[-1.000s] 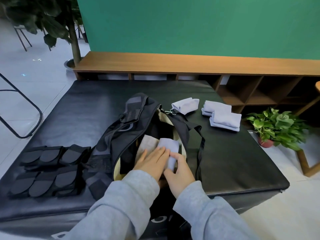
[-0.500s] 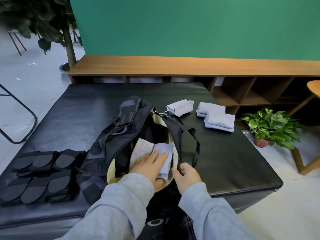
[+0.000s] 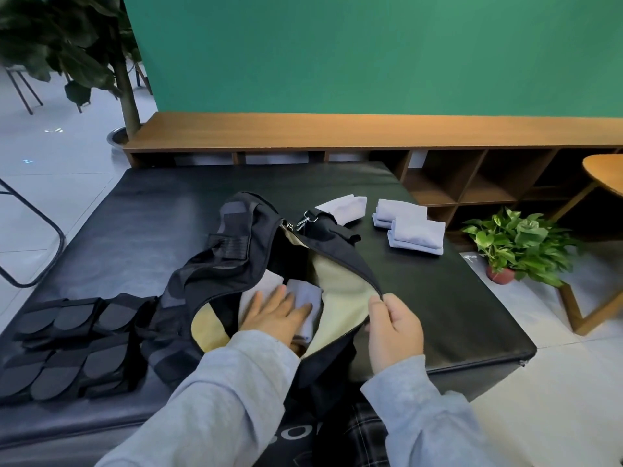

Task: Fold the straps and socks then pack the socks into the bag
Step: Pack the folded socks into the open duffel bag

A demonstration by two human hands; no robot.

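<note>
A black bag (image 3: 222, 264) with a pale yellow lining lies open on the black padded table (image 3: 438, 298). Inside it are folded pale blue socks (image 3: 305, 293). My left hand (image 3: 274, 315) lies flat on them with straight fingers. My right hand (image 3: 392, 326) pinches the bag's right zipper edge and holds the flap open. Three more folded sock bundles lie behind the bag: one (image 3: 347, 208) by the bag's clip, two (image 3: 409, 227) stacked to the right. Folded black straps (image 3: 64, 345) lie at the left of the table.
A low wooden shelf unit (image 3: 337, 133) runs along the green wall behind the table. A potted plant (image 3: 515, 244) stands on the floor at the right, by a wooden stool (image 3: 603, 183). An indoor tree (image 3: 124, 79) stands at the back left.
My right hand has left the socks, moved right and taken hold of the bag's zipper edge, pulling the opening wider. My left hand stays pressed on the socks inside.
</note>
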